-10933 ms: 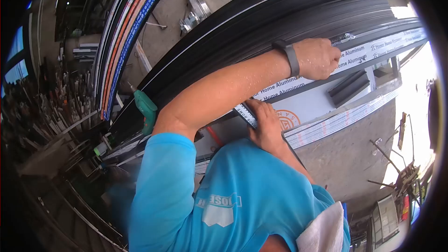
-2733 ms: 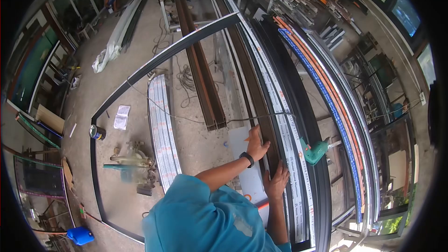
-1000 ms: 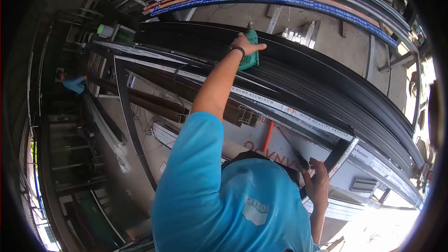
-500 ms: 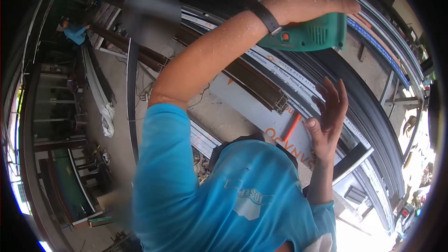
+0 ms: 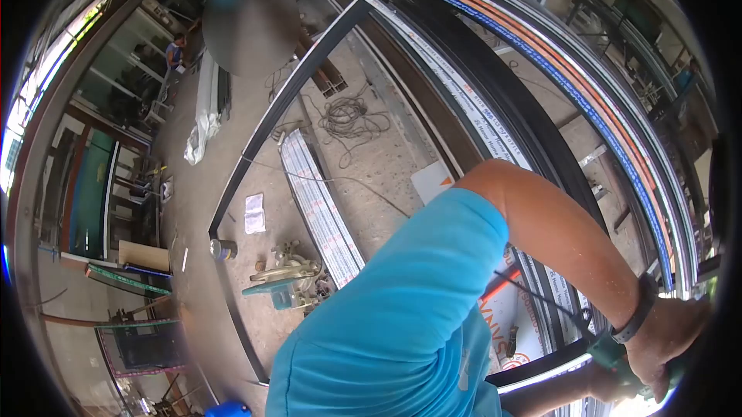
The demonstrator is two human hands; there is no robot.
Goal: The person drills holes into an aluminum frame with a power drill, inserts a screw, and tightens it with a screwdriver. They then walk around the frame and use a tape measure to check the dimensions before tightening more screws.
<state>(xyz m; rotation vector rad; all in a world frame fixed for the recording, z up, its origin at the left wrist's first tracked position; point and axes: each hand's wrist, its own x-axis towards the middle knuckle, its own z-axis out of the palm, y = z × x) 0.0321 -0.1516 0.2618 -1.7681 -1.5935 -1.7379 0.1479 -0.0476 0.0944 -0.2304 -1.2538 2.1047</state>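
Observation:
At the lower right edge my left hand [image 5: 666,343], with a dark watch on its wrist, is closed around a green corded power drill [image 5: 605,349]. My right hand [image 5: 616,383] is beside it, low in the view, and also seems wrapped on the drill; its fingers are partly hidden. A dark cord runs from the drill toward my sleeve. Below the hands lies one bar of a large dark aluminium frame [image 5: 290,112] with pale edges. The drill's tip cannot be made out.
Long wrapped aluminium profiles [image 5: 495,135] and blue-and-orange striped lengths [image 5: 568,81] stretch along the right. On the floor are a coiled cord [image 5: 345,117], a saw [image 5: 286,278], a can [image 5: 223,249] and a paper [image 5: 254,214]. A person [image 5: 175,52] sits at the back left.
My left hand has brought the drill from the top of the view down to the lower right. My right hand, open and raised before, has come down to the drill. The view has swung round.

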